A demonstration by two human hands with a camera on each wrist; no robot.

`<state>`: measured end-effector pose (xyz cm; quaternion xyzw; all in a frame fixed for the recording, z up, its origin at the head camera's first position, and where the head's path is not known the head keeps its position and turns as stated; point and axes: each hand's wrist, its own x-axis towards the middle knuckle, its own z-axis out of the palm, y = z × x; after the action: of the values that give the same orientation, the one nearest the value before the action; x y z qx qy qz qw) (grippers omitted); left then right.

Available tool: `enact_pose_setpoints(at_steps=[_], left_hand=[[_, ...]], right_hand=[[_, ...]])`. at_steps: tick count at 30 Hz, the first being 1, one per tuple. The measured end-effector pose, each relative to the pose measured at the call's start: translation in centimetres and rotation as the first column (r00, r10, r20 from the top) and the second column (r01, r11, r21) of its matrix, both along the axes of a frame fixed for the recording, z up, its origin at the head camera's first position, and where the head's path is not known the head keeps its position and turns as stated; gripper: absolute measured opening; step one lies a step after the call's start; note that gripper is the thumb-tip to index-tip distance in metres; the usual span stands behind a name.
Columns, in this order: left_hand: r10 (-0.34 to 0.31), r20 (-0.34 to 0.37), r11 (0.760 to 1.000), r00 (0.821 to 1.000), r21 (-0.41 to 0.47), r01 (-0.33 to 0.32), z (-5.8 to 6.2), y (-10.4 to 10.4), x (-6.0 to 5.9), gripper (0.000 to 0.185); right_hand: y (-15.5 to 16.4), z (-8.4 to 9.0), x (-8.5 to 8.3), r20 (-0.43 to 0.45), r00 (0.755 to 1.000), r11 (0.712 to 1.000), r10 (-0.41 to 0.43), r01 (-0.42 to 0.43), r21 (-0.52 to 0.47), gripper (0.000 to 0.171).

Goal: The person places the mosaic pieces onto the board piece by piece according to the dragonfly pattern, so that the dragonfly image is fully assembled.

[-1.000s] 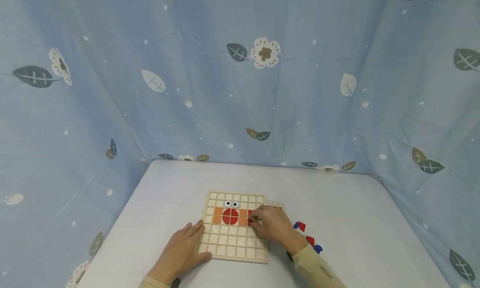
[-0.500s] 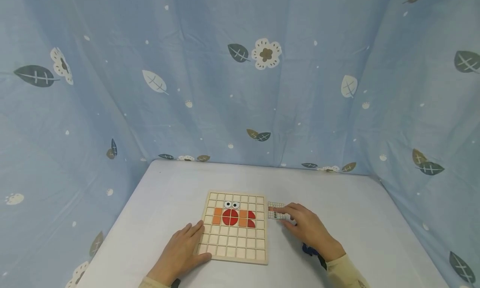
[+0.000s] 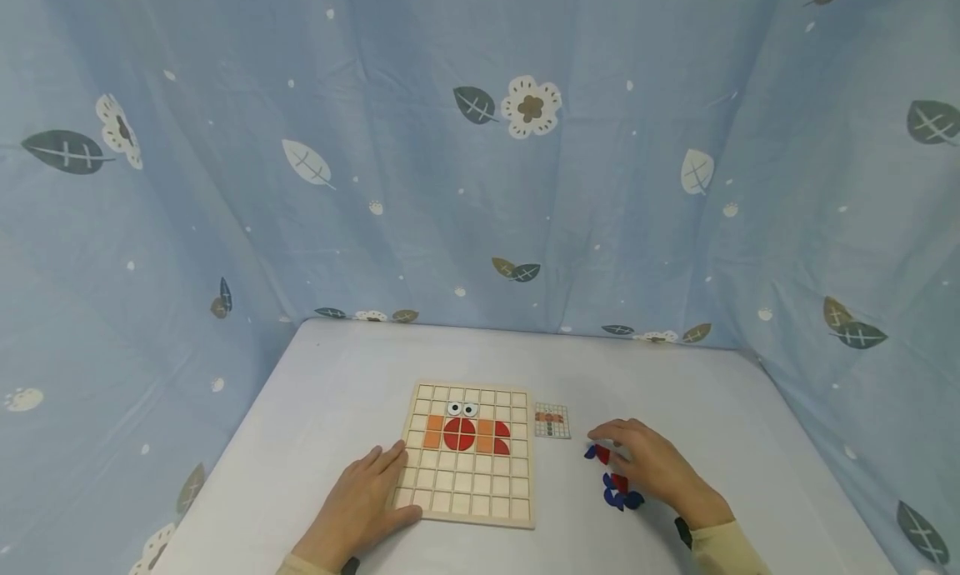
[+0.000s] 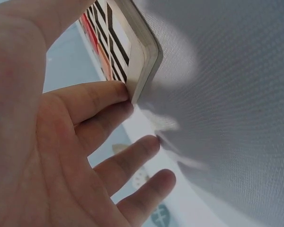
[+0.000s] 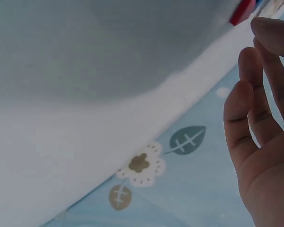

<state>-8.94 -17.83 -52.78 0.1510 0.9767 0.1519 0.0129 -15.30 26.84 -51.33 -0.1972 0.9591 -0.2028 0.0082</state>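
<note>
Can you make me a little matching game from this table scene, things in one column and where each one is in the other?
Things:
1. left hand
2. right hand
3. small pattern card
4. googly eyes

Places:
A. just right of the board
B. on the board, above the red circle
C. resting on the wooden grid board's near left corner
D. over the loose red and blue pieces

Pairs: 1-C, 2-D, 3-A, 4-B

Loose pieces (image 3: 617, 480) partly hidden under right hand (image 3: 651, 468).
</note>
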Motion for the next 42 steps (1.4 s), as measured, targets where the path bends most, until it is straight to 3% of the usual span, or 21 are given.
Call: enact_pose_setpoints(at_steps=[12,26,33,42], left_hand=[[0.0,-0.006,1.0,1.0,0.005,0.0,0.0,-0.1,0.0,0.087],[0.011,0.008,1.0,1.0,0.013,-0.011,0.1,-0.1,0.0,0.088],[0.015,0.01,1.0,1.0,0.022,-0.015,0.1,-0.1,-0.1,0.089],[0.021,0.009,1.0,1.0,0.011,-0.021,0.0,0.1,-0.1,0.088]], right_hand=[[0.6,-1.1,-0.9,0.001,0.994,0.994,0.105,-0.105,0.009,0.042],[1.0,-1.5,-1.3,0.035,0.999,0.998,0.031,-0.033,0.061,0.037],[1.3,-1.3,-1.4,-0.01,0.999,0.996,0.038,-0.037,0.081,0.03],[1.1,-1.0,-1.0,0.054,0.993,0.988,-0.105,0.098,0.12,0.028]])
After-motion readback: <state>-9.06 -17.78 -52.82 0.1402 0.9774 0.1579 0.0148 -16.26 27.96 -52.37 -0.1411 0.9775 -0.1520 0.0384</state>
